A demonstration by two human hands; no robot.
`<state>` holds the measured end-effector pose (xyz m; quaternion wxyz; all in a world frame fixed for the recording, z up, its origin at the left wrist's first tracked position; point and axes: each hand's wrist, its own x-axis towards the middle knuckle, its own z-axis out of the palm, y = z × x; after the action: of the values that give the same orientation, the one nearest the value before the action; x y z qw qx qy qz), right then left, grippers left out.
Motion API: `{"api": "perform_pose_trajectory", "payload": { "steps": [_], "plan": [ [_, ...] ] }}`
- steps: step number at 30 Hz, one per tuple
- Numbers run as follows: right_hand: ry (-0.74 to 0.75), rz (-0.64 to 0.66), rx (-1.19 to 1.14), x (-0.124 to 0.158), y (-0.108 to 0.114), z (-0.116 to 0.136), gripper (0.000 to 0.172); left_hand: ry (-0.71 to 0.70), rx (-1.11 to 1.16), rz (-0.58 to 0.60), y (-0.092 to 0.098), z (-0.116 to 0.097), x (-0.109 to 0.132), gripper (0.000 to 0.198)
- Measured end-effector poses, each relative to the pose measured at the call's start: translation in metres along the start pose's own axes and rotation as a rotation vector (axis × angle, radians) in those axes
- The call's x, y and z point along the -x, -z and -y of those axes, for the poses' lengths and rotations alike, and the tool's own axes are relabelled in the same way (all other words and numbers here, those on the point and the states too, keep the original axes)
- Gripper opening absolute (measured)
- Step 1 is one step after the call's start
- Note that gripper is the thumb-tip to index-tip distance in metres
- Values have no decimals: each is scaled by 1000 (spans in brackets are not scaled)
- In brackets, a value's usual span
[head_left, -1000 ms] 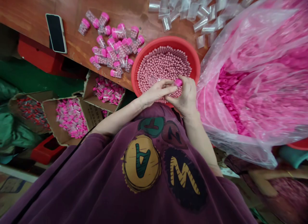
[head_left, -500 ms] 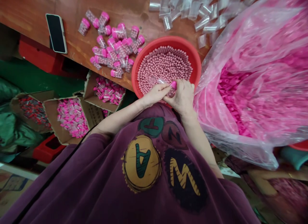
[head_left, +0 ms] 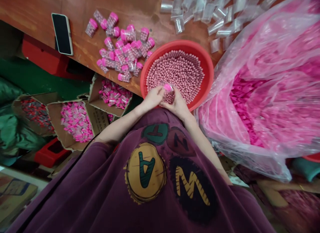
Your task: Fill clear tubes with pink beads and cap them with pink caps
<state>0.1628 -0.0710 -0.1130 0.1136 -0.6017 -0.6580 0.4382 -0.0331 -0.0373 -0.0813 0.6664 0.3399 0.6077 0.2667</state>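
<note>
Over the near part of a red basin full of small pink beads, my two hands meet at a small bottle with a pink cap. My left hand pinches it from the left, fingertips at the cap. From the right, the thumb and fingers of my right hand curl around it. Most of its clear body is hidden by the fingers, so I cannot tell what is inside. Left of the basin, several clear bottles of beads with pink caps lie in a loose heap.
Clear empty tubes lie behind the basin. To the right bulges a large plastic bag of pink pieces. A phone rests on the wooden table. Cardboard boxes of filled bottles stand below the table's left edge.
My hands have shifted left over the basin. The pink cap, earlier at my right fingertips, is now between both hands, and the clear tube no longer stretches out over the beads.
</note>
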Motion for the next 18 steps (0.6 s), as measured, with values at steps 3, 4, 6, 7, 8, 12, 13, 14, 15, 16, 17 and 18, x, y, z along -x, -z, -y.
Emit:
{"api": "perform_pose_trajectory", "payload": {
  "steps": [3,4,6,7,8,12,13,14,15,16,17,18],
  "plan": [
    [-61,-102,75,-26,-6,-13,74,-188,-257,-257,57,-28,-15,28],
    [-79,-99,132,-34,-8,-16,64,-236,-347,-304,74,-39,-19,32],
    [-76,-50,202,-48,-9,-21,49,-294,-529,-361,93,-54,-24,43],
    [-61,-30,207,-53,-9,-23,44,-312,-611,-353,94,-57,-27,46],
    [-42,-23,197,-56,-9,-25,42,-327,-683,-314,88,-58,-29,47],
    [29,-75,135,-55,-11,-34,48,-343,-936,98,23,-38,-41,49],
    [48,-95,116,-53,-12,-36,48,-322,-1002,200,4,-33,-45,51],
    [59,-115,98,-51,-12,-38,47,-295,-1053,268,-12,-29,-48,53],
    [56,-137,77,-48,-13,-38,46,-264,-1097,313,-25,-28,-50,53],
    [39,-159,54,-45,-13,-38,46,-237,-1128,337,-34,-29,-53,53],
    [9,-180,33,-43,-13,-36,47,-220,-1148,350,-40,-31,-54,52],
    [-24,-200,20,-39,-11,-33,49,-214,-1159,358,-43,-35,-56,50]
  ]
}}
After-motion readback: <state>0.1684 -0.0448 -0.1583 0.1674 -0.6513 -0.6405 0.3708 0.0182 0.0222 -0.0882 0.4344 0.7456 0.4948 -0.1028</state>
